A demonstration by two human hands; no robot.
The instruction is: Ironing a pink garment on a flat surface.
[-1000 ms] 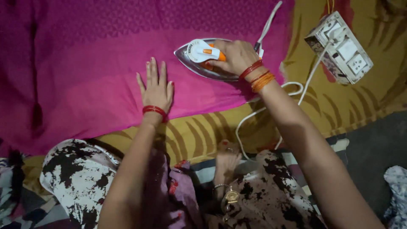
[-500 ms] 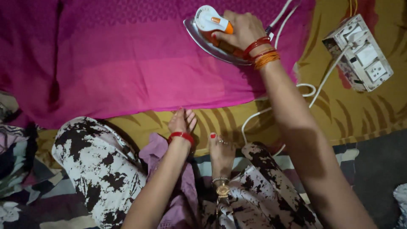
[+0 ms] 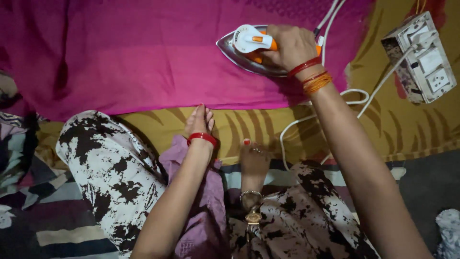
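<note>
Right hand (image 3: 290, 45) wrapped around orange-and-white handle of iron (image 3: 249, 50), fingers closed tight on it. Iron sits flat on pink cloth (image 3: 143, 52), near cloth's upper right part, tip pointing left. White cord (image 3: 330, 96) loops from iron's rear over yellow striped sheet (image 3: 258, 127) toward socket box (image 3: 424, 57) at right. Left hand (image 3: 199, 121) empty, fingers together and flat, resting at cloth's near edge where it meets sheet. Bare foot (image 3: 251, 158) just right of left hand.
</note>
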